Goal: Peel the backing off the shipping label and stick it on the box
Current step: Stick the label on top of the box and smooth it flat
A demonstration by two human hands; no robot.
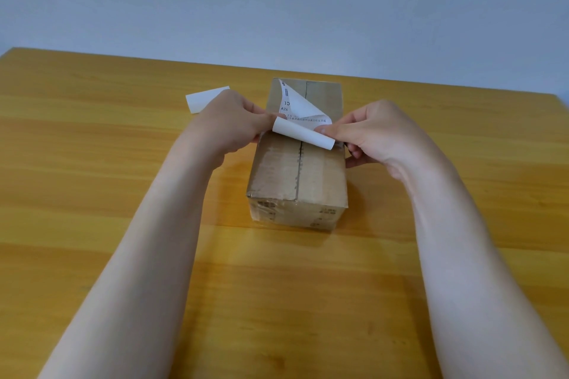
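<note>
Hands meet at frame centre: your left hand point(234, 123) pinches the label point(291, 103) while your right hand point(369, 132) curls the backing point(303, 134) away, both above the box point(297, 169), poised for sticking.

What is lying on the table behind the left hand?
Behind the left hand a curled white piece of paper lies on the table. Its near end is covered by the hand, so its full shape cannot be seen.

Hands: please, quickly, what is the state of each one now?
Left hand: closed, pinching the shipping label at its left edge.
Right hand: closed, pinching the curled backing.
</note>
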